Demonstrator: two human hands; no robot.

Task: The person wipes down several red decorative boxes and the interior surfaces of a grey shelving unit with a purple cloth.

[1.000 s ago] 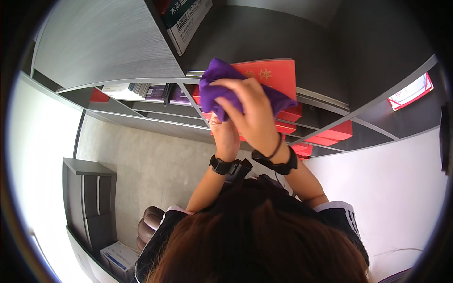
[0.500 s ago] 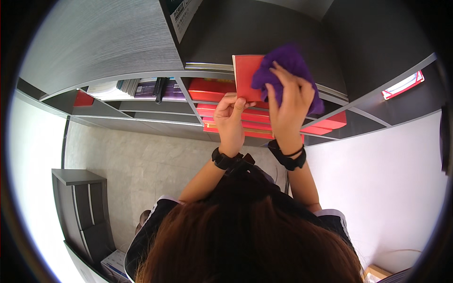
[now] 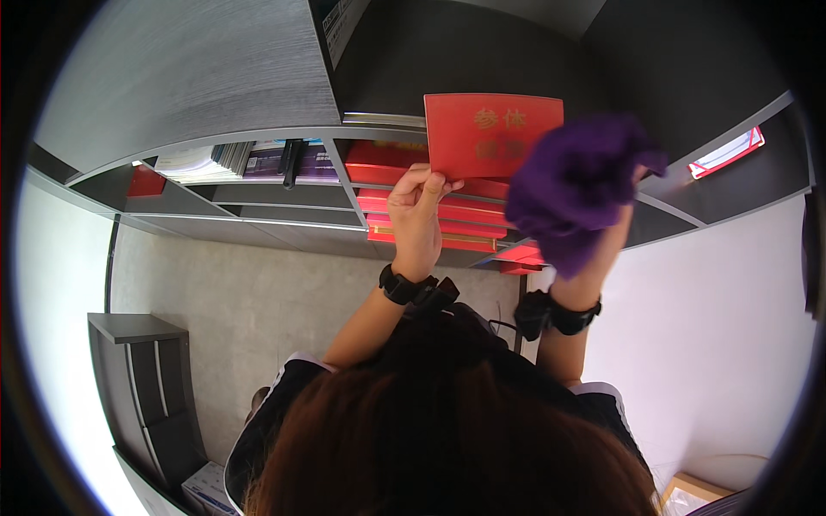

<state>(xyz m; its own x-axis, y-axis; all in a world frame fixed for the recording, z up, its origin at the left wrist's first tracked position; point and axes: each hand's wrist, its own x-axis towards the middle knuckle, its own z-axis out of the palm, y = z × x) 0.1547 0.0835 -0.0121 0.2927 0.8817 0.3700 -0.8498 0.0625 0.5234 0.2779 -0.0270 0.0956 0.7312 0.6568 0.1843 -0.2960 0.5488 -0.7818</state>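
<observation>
My left hand (image 3: 419,204) pinches the lower left corner of a flat red booklet (image 3: 490,131) with gold lettering, held up in front of a dark shelf unit. My right hand (image 3: 613,225) is mostly hidden by the bunched purple cloth (image 3: 572,185) it grips, just right of the booklet and below its right edge. The cloth is off the booklet's face. Both wrists wear black bands. Behind the booklet lies a stack of red folders (image 3: 430,225) on the shelves.
The dark grey shelf unit (image 3: 206,86) fills the upper view, with books and papers (image 3: 249,162) in a left compartment. A low dark cabinet (image 3: 142,387) stands at lower left. A white wall (image 3: 714,327) is on the right, with a cardboard box (image 3: 688,494) below.
The purple cloth moved from the booklet's face rightward and down off it, baring the red cover. My left hand stays on the lower left corner.
</observation>
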